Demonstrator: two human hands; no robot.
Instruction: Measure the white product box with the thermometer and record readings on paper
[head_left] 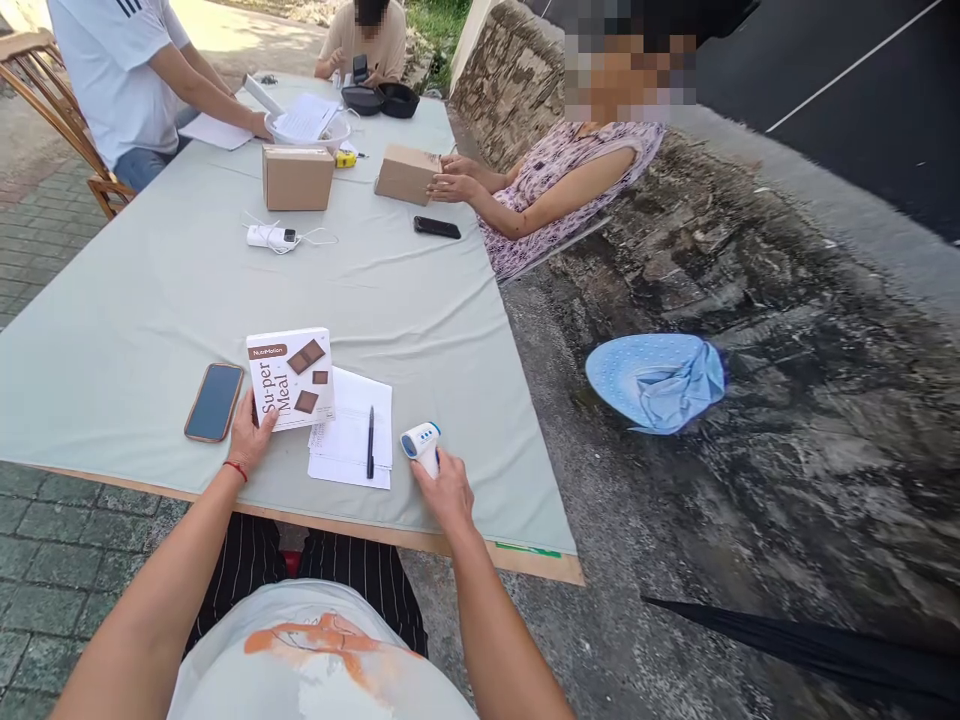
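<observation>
My left hand point(251, 432) grips the lower left corner of a white box point(291, 380) printed "Su-per Meal" with brown chocolate pieces on it. The box is partly over some white papers point(349, 455). A black pen point(370, 442) lies on those papers. Left of the box, a phone point(214, 402) in an orange-brown case rests screen up. My right hand point(448, 490) is wrapped around the handle of a white and blue infrared thermometer point(421, 443), its head tilted to the left, just right of the papers.
Farther along the cloth-covered table point(150, 330) are a white corded device point(271, 237), two cardboard boxes point(298, 180), a black phone point(437, 228) and a white basin point(330, 130). Three people sit around it; one touches the right-hand box. A blue hat point(656, 383) lies on the rock.
</observation>
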